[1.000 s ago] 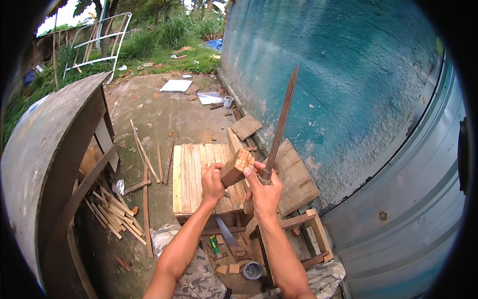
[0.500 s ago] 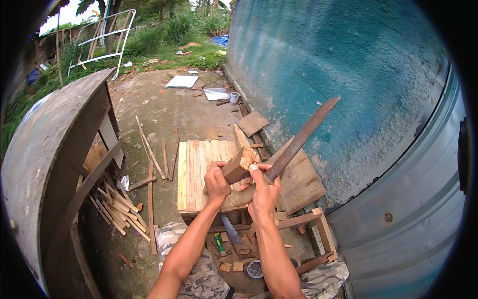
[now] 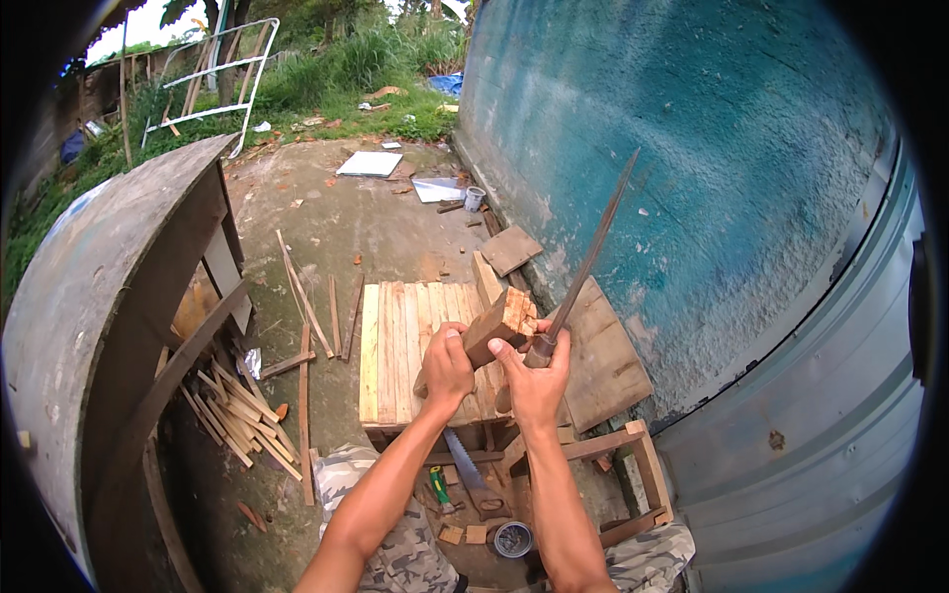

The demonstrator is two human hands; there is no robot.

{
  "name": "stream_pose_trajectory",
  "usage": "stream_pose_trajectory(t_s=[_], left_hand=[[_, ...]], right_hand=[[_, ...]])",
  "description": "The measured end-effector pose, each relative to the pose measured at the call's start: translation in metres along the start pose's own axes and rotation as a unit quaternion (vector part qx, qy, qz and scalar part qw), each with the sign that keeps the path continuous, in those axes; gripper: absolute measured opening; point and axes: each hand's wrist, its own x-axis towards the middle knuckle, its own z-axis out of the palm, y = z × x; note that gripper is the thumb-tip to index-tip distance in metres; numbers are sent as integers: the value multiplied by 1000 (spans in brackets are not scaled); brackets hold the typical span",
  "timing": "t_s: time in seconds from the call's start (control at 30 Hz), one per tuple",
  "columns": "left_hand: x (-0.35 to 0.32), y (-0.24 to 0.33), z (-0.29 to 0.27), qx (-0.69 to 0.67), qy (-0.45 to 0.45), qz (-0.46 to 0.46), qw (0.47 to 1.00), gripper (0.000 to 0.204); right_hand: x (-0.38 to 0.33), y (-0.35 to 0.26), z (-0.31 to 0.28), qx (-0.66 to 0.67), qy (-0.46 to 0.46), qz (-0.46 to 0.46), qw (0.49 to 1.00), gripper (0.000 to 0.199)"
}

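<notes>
My left hand (image 3: 448, 366) is closed round a thick wooden block (image 3: 491, 326), which is tilted with its rough, pale cut end facing away to the right. In my right hand (image 3: 537, 381) is the handle of a machete (image 3: 595, 247). Its long dark blade points up and to the right, seen nearly edge-on. The right thumb lies against the block's near side. Both hands are above a low table of pale wooden slats (image 3: 400, 341).
Below the table are a handsaw (image 3: 473, 479), a green-handled tool (image 3: 438, 484) and a round tin of small metal pieces (image 3: 512, 539). A wooden frame (image 3: 647, 474) stands at right, by a teal wall (image 3: 692, 198). Thin sticks (image 3: 242, 415) are heaped at left.
The machete blade has turned from showing its flat side to nearly edge-on and stands steeper. The right hand has rolled with it. The block has shifted slightly to the right.
</notes>
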Motion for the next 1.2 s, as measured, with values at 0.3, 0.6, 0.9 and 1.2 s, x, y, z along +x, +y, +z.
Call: stream_pose_trajectory(t_s=[0.3, 0.6, 0.9, 1.2], left_hand=[[18, 0, -23, 17, -361, -20, 932, 72], [-10, 44, 5, 179, -206, 98, 957, 78], [-19, 55, -1, 210, -292, -43, 932, 87], [-1, 9, -34, -262, -322, -183, 891, 64]], right_hand=[[19, -5, -35, 43, 28, 65, 997, 44], [45, -10, -67, 24, 88, 49, 995, 44], [19, -33, -102, -89, 152, 147, 973, 41], [-32, -51, -153, -160, 64, 229, 958, 42]])
